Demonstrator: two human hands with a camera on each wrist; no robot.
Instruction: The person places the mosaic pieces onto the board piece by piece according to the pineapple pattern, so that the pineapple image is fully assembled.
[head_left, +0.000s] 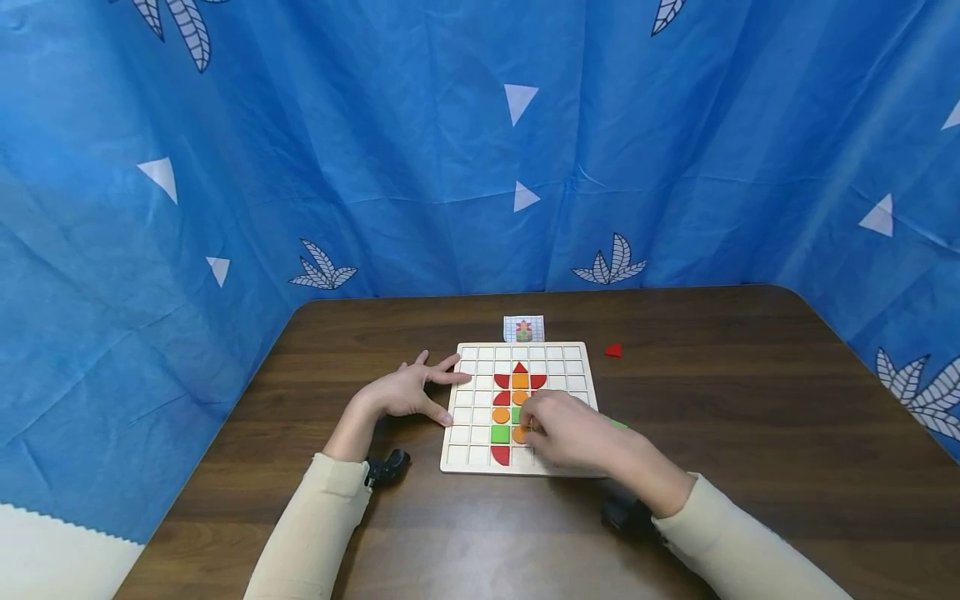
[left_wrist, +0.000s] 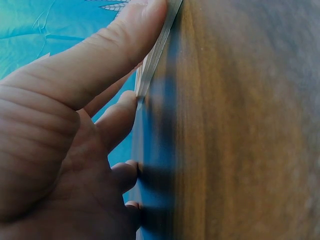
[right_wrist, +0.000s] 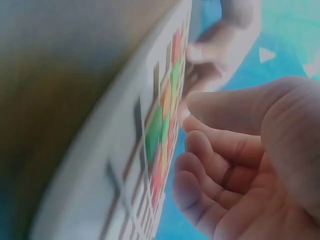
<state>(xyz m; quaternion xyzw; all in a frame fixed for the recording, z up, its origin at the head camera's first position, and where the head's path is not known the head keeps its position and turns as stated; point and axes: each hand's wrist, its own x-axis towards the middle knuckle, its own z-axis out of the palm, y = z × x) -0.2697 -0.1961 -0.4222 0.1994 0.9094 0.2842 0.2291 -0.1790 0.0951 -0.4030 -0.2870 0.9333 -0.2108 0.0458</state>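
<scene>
A pale gridded wooden board (head_left: 468, 457) lies on the table with flat red, orange and green pieces in its cells. My left hand (head_left: 405, 390) is spread beside the board's left edge, thumb and fingertips at the rim; its thumb (left_wrist: 112, 57) lies along that edge in the left wrist view. My right hand (head_left: 566, 427) is over the board with bent fingers, their tips by an orange disc (head_left: 517, 435). In the right wrist view, the right thumb (right_wrist: 225, 110) and forefinger tips come close together, and no piece shows between them. The hand covers some right-hand cells.
Behind the board lies a small pattern card (head_left: 523, 328) with a printed figure. A red triangle (head_left: 614, 350) lies on the brown table (head_left: 712, 375) right of the board. Part of a green piece (head_left: 618, 423) shows past the right hand. A blue curtain (head_left: 450, 150) surrounds the table.
</scene>
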